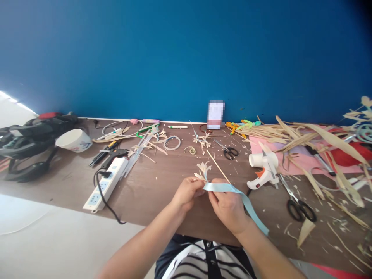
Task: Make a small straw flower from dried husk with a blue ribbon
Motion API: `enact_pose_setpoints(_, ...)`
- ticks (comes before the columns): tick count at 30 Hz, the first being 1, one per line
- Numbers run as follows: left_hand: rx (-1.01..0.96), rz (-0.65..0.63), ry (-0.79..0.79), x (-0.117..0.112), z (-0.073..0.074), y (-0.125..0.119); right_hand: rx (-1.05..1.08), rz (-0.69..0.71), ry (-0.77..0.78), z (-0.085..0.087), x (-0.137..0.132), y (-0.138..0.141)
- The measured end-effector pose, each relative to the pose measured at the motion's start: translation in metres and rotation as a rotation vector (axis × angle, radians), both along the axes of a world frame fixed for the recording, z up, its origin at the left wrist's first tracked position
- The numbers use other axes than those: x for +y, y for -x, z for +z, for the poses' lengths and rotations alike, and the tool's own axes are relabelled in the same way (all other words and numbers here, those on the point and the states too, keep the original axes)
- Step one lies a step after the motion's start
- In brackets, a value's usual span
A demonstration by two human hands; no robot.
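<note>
Close to the table's front edge, both hands meet around a small flower of pale dried husk strips [204, 169]. My left hand [187, 193] pinches the base of this flower with thumb and fingertips. A light blue ribbon [222, 187] runs from the flower's base across my right hand [229, 207], and its loose end hangs down over the right wrist. The fingers of my right hand are closed beneath the ribbon, gripping it. A thin pale stick [217, 166] slants behind the right hand; whether it is held is unclear.
Right of my hands are a white glue gun [266, 170], large scissors [299, 205], and husk strips [290, 139] over pink paper. Small scissors [229, 151] lie beyond. At left stand a power strip [106, 184], a black glue gun [116, 155] and a white bowl [74, 140].
</note>
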State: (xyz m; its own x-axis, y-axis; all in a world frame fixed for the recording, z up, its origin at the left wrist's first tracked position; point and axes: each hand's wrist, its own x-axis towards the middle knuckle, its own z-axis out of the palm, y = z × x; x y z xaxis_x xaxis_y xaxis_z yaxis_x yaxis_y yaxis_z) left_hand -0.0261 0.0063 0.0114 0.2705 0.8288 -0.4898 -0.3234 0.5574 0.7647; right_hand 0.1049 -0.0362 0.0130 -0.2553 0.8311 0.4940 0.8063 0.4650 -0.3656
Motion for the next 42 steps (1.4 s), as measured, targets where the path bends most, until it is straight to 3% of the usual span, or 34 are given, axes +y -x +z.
enact_pose_setpoints(6,-0.028,-0.001,0.151,-0.001,-0.006,0.004,-0.296,0.008,0.01,0.009,0.0,0.002)
enact_pose_setpoints(14,-0.148,-0.027,0.173,-0.002,0.004,0.005,-0.296,0.036,0.007,0.011,0.006,-0.006)
enact_pose_setpoints(21,-0.169,-0.067,0.028,-0.005,0.016,0.008,-0.117,0.034,0.086,0.005,0.004,-0.009)
enact_pose_setpoints(26,-0.041,-0.031,-0.125,-0.009,0.033,0.01,0.03,-0.023,0.104,0.01,0.001,-0.008)
enact_pose_setpoints(31,0.091,0.012,-0.277,-0.013,0.048,0.01,0.467,-0.03,0.308,0.026,-0.002,-0.004)
enact_pose_setpoints(37,0.095,0.022,-0.342,-0.015,0.048,0.009,0.941,0.018,0.616,0.033,-0.003,0.002)
enact_pose_setpoints(40,0.073,0.029,-0.343,-0.015,0.046,0.01,0.968,0.022,0.659,0.031,-0.004,0.004)
enact_pose_setpoints(42,0.06,0.025,-0.342,-0.015,0.046,0.01,0.859,-0.023,0.576,0.027,-0.005,0.005)
